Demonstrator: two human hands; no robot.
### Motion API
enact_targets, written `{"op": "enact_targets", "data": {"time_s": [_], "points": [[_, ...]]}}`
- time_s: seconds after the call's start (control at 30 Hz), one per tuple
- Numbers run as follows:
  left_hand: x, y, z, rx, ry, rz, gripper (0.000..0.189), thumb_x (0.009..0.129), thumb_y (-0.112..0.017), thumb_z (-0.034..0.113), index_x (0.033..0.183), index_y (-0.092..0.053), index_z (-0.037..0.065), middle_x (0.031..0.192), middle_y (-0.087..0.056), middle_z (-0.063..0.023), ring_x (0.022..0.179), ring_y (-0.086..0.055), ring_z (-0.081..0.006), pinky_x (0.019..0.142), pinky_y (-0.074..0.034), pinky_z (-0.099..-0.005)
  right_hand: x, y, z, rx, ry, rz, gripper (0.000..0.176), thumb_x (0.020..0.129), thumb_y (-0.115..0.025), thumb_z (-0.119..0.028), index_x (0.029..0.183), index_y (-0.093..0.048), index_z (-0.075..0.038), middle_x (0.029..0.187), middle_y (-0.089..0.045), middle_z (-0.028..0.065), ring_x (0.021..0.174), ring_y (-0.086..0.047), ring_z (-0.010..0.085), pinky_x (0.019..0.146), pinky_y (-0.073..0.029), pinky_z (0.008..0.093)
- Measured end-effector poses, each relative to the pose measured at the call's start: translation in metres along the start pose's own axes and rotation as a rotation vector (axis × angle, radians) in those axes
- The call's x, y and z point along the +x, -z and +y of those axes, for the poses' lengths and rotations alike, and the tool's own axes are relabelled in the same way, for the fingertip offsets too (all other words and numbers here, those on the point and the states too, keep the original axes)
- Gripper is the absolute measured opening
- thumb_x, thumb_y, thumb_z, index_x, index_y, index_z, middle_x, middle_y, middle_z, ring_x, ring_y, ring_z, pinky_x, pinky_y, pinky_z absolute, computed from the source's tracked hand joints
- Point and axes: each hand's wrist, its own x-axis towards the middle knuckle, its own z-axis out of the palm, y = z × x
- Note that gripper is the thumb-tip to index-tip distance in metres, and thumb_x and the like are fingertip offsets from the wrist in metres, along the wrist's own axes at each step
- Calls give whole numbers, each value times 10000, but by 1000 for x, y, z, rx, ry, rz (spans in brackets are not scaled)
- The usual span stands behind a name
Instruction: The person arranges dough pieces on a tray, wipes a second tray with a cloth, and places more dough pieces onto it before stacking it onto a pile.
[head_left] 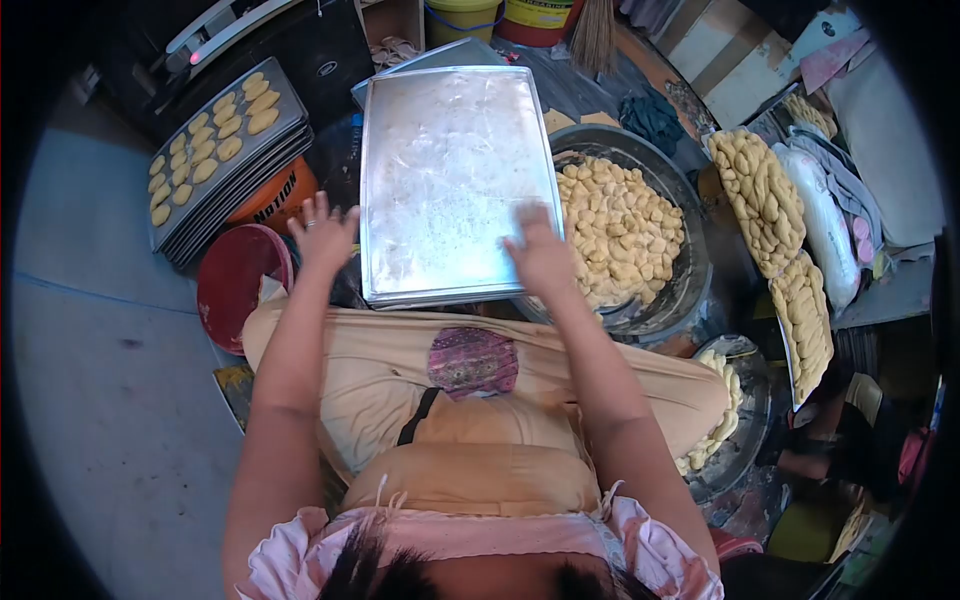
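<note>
An upturned or bare metal tray lies in front of my knees, its surface shiny and slightly stained. Just off its left edge, my left hand is raised with fingers spread and a ring on one finger, holding nothing. Over the tray's right edge is my right hand, blurred by motion, its fingers apart and nothing visible in them. Beside the tray on the right, a large round basin holds a heap of small dough pieces.
At the left, stacked trays with flattened dough pieces rest above an orange container, near a red bucket. Braided dough lies on trays at the right. A smaller basin sits by my right knee. Buckets stand behind.
</note>
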Motion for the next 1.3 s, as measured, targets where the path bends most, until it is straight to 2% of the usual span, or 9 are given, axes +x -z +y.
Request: {"op": "enact_targets", "data": {"time_s": [0.17,0.37,0.63,0.77,0.9,1.1,1.17,1.27,1.3], "points": [[8,9,-36,-221,139,223,711,976,-292,593,1485,-333,97,1600,-75,-163,1477,-49,-351,1138,-47,-609,-22,5,145,282,-329,358,547,949,-533,-388,1385,-465,-63,1461,-337,287,1343,-380,364,1084,-300,499],[-37,37,39,-736,-436,427,646,969,-438,536,1414,-452,68,1558,-242,-188,1448,-182,-370,1165,-152,-441,-27,54,148,944,-416,551,275,859,-695,-99,1103,-625,6,967,-629,107,836,-602,171,753,-501,303],[-142,-13,222,-2224,-363,-1511,690,961,-386,604,1382,-440,59,1317,-535,-182,1181,-541,-280,1001,-446,-432,-98,79,-18,713,-22,518,438,968,-506,-223,1317,-456,35,1274,-514,221,1210,-480,328,1041,-345,422],[-205,-52,228,-2061,151,-1286,724,943,-388,639,1442,-367,115,1410,-474,-106,1286,-459,-232,1050,-389,-424,-151,-2,-1,606,-67,236,614,990,-430,-329,1434,-283,69,1456,-318,281,1386,-281,362,1140,-198,453],[-230,-61,243,-1854,23,-1366,718,979,-359,591,1494,-281,97,1496,-372,-87,1371,-336,-211,1139,-243,-353,-163,-65,24,1116,-480,55,646,1025,-349,-387,1463,-245,76,1518,-264,266,1424,-246,352,1165,-180,406],[-232,-168,258,-1087,-436,-458,851,955,-279,668,1504,-210,22,1493,-335,-218,1376,-334,-282,1134,-242,-376,-171,-31,14,2159,-976,-72,607,1025,-335,-446,1439,-341,-2,1479,-372,160,1364,-357,277,1135,-278,385],[-216,-174,251,-1029,-409,-589,900,932,-252,711,1503,-210,18,1468,-362,-247,1318,-421,-280,1090,-326,-386,-177,-40,19,2240,-1006,-170,577,1021,-349,-436,1393,-396,3,1408,-453,154,1296,-437,274,1099,-340,401],[-183,-100,228,-1147,78,-1374,949,906,-226,754,1464,-298,-10,1393,-469,-234,1107,-605,-231,926,-492,-369,-185,-43,29,2414,-1049,-483,483,1013,-396,-381,1283,-509,4,1174,-625,157,1087,-604,278,985,-464,396],[-182,-113,219,-1356,-42,-1072,941,908,-247,750,1373,-414,-51,1364,-509,-189,1107,-596,-221,928,-484,-349,-182,-38,30,2423,-990,-498,459,1010,-418,-352,1274,-514,10,1165,-628,154,1079,-608,268,982,-468,389]]}}
